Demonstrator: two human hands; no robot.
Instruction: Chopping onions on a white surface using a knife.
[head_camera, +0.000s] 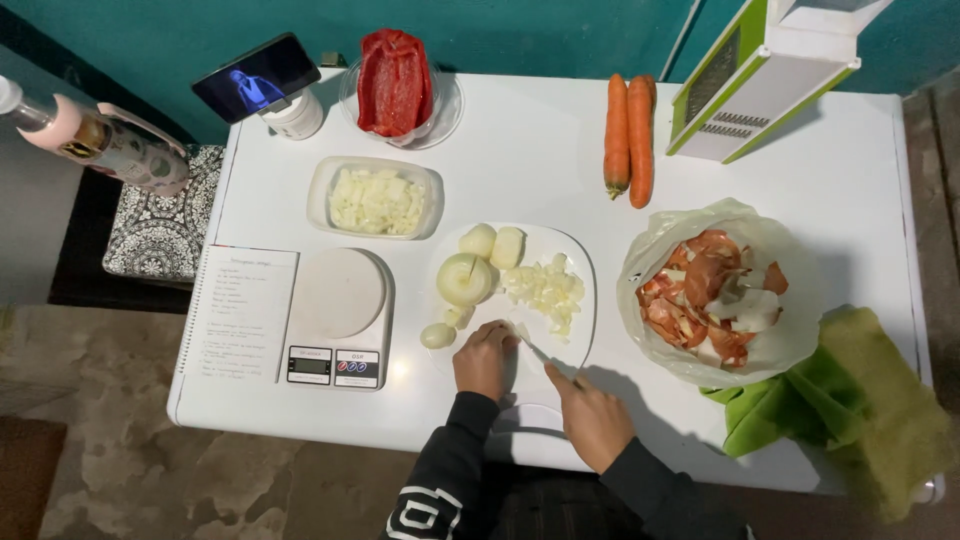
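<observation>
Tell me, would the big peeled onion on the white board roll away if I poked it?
Probably a little. The peeled onion looks round and smooth, so it may wobble or roll. Its shiny skinless surface is likely slippery. Onion halves beside it might stop it.

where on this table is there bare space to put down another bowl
Bare patches: between the carrots and the tub of chopped onion, and along the right edge beyond the bag of peels. Crowded: around the white plate, the scale and both hands.
</observation>
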